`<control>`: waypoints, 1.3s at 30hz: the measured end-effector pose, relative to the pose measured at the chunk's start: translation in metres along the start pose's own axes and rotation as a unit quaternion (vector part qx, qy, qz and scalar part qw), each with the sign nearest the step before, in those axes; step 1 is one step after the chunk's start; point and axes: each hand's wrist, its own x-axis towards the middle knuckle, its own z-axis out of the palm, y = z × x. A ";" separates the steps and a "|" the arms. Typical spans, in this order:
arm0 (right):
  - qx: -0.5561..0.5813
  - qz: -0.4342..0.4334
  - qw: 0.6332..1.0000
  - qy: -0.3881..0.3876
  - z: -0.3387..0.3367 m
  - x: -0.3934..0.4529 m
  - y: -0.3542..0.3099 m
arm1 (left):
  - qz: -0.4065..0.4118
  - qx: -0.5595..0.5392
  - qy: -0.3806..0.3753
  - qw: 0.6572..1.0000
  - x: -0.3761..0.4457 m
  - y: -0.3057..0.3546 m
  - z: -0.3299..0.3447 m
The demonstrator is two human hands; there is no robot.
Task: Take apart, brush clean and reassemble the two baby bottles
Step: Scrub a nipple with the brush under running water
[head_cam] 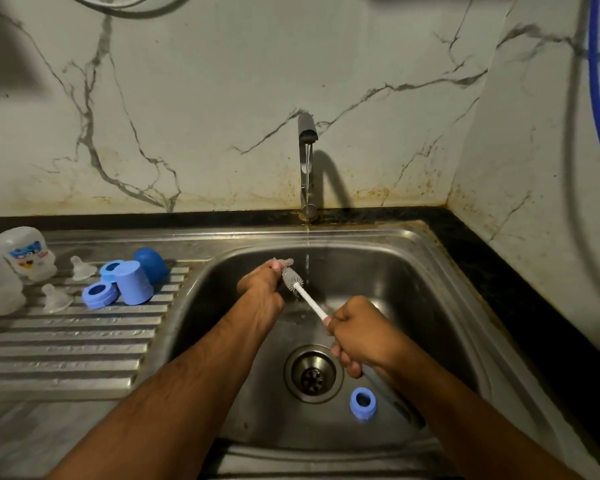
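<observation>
On the draining board at left, two clear bottles (21,254), two teats (54,299), blue rings (99,294) and caps (134,282) are laid out. Over the sink (413,271), the brush (293,278) head is pinched by the left hand (262,284) beside the tap (307,161) stream, its handle gripped by the right hand (364,332); another ring (362,403) lies near the drain (313,374).

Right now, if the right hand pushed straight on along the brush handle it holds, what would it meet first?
Probably the left hand. The right hand aims the brush up-left, and its bristle head already sits at the left hand's fingers, beside the water stream. Depth is uncertain.
</observation>
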 end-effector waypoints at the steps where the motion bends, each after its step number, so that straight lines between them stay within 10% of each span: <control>1: -0.003 -0.001 1.000 -0.004 -0.002 -0.002 0.000 | -0.002 -0.010 0.010 1.000 0.001 0.002 0.000; 16: 0.029 0.011 0.999 0.014 -0.029 -0.001 -0.004 | -0.127 -0.010 -0.118 0.985 0.007 0.010 -0.004; 39: 0.025 0.005 0.997 0.075 -0.052 0.005 0.002 | -0.098 0.055 -0.165 0.980 0.000 -0.006 0.009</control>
